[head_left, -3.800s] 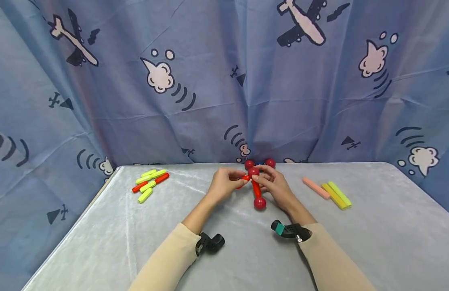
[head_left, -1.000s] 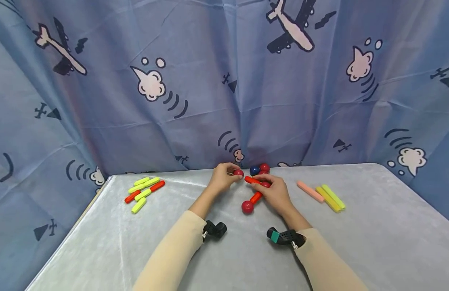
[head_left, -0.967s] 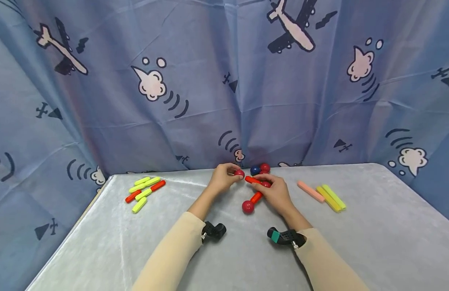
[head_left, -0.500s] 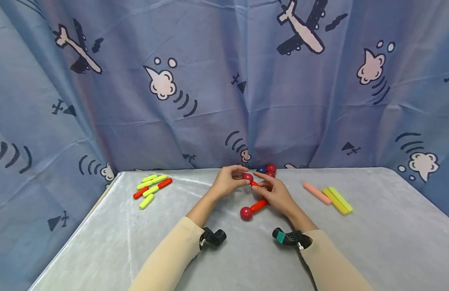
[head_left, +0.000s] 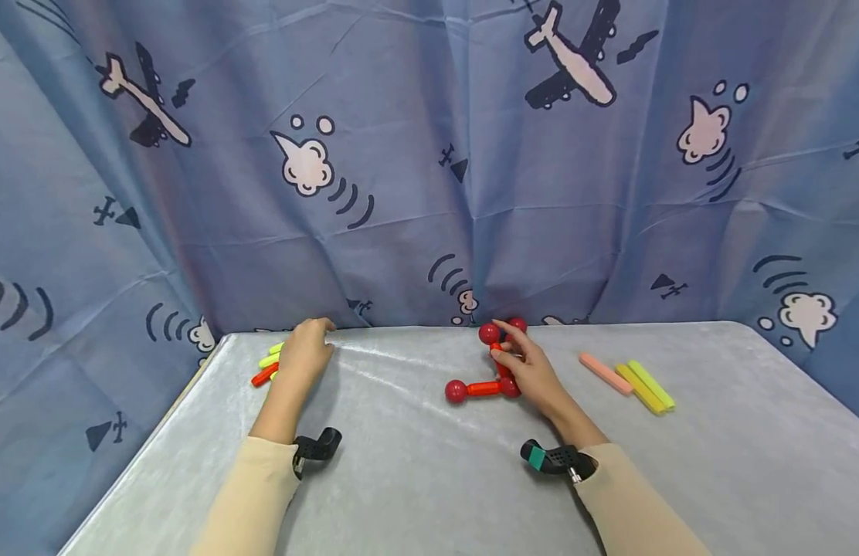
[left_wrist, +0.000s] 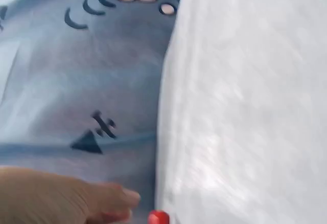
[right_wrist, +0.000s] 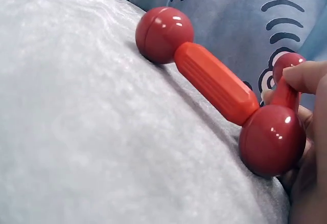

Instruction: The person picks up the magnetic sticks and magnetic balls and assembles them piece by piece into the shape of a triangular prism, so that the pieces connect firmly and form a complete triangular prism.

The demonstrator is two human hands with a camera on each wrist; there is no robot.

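In the head view, my right hand (head_left: pixel 537 374) pinches the upper red rod (head_left: pixel 497 357) of an L-shaped toy build. This rod joins a red ball (head_left: pixel 490 333) at the back to a corner ball (head_left: pixel 509 387). A second red rod (head_left: pixel 483 388) runs left from the corner to another red ball (head_left: pixel 456 391). The right wrist view shows thumb and fingertips on the upper rod, beside the corner ball (right_wrist: pixel 272 140). At the left, my left hand (head_left: pixel 304 351) reaches over the pile of rods, covering part of it. Its fingers extend near a red rod tip (left_wrist: pixel 159 217) in the left wrist view.
Yellow-green rods (head_left: pixel 269 360) and a red rod (head_left: pixel 264 374) show beside the left hand. Another red ball (head_left: pixel 517 325) sits behind the right hand. On the right lie a salmon rod (head_left: pixel 606 374), a yellow rod (head_left: pixel 641 389) and a lime rod (head_left: pixel 650 384). A patterned curtain (head_left: pixel 402 154) hangs behind the table.
A red ball now sits on the rod in my right hand, and the build has turned. My left hand has let go and moved left to the rod pile.
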